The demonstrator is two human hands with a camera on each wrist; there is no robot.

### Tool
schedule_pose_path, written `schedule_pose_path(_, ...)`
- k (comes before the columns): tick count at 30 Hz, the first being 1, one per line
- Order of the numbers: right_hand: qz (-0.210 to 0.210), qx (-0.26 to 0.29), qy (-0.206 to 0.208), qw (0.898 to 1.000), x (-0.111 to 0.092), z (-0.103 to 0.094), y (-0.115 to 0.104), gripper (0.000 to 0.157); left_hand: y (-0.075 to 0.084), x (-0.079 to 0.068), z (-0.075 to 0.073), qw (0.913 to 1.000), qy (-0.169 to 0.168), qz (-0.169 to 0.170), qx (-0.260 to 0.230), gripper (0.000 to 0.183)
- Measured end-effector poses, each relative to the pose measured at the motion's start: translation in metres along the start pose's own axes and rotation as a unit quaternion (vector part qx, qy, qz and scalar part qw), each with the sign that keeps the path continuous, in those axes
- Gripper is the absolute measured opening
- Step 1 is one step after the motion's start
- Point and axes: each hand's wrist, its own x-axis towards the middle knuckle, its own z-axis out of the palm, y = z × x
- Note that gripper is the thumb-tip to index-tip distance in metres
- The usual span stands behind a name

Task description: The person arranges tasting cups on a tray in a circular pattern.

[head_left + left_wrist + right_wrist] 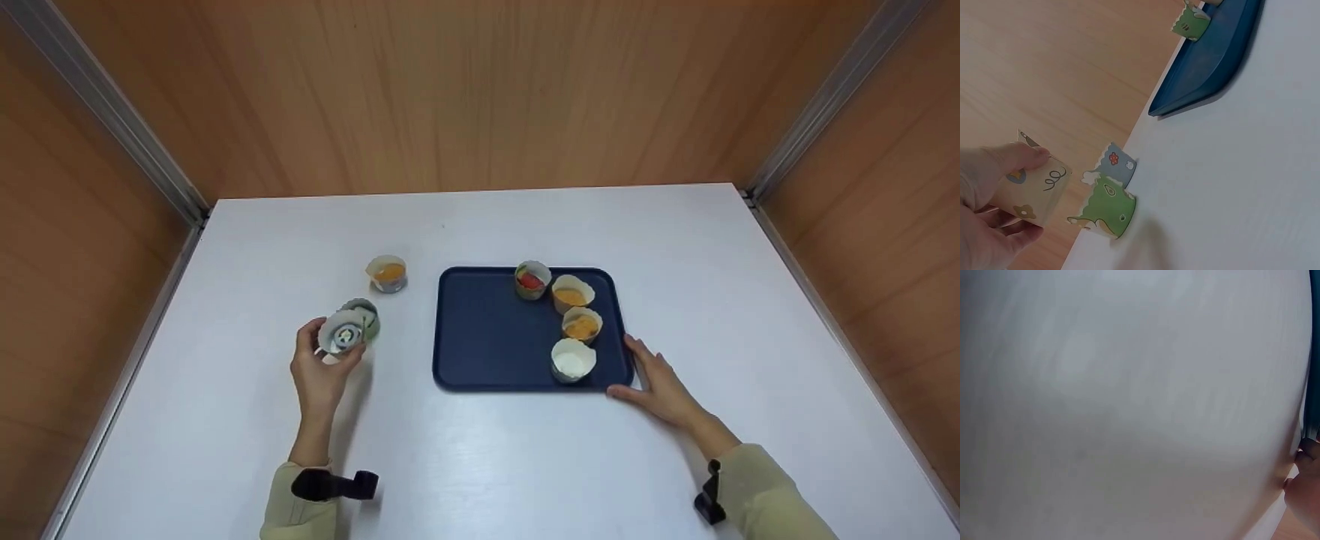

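A cream paper baking cup (328,328) with printed flowers is gripped in my left hand (319,379), thumb on one side and fingers on the other. Inside it lies something round and grey-blue with a pale centre. Beside it stands a green baking cup (1109,205), partly hidden by the held one in the head view. Farther back is a grey-blue baking cup (388,283) with orange contents. My right hand (664,394) touches the near right corner of the dark blue tray (491,330), fingers spread along its edge.
Down the tray's right half stand a cup with red contents (532,281), two cups with orange contents (571,294) (583,327), and a white-lined cup (573,361). Wooden panels (480,97) enclose the white table (480,450) at the back and both sides.
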Motion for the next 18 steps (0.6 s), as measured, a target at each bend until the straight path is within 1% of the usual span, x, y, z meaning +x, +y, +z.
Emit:
schedule_pose_path(4, 0.008, 0.0, -0.006, 1.0, 0.0, 0.0, 0.0, 0.091, 0.003, -0.004, 0.007, 0.9999, -0.012, 0.004, -0.005, 0.063)
schedule_pose_path(10, 0.023, -0.003, -0.01, 1.0, 0.0, -0.001, -0.001, 0.092, 0.007, -0.011, 0.018, 0.9994, -0.025, 0.02, -0.012, 0.064)
schedule_pose_path(13, 0.031, -0.003, -0.013, 0.999, 0.0, -0.002, -0.002, 0.092, 0.008, -0.015, 0.024, 0.9991, -0.031, 0.022, -0.021, 0.064)
schedule_pose_path(18, 0.029, -0.002, -0.015, 0.999, 0.0, -0.001, -0.001, 0.092, 0.008, -0.019, 0.034, 0.9981, -0.037, 0.023, -0.043, 0.063)
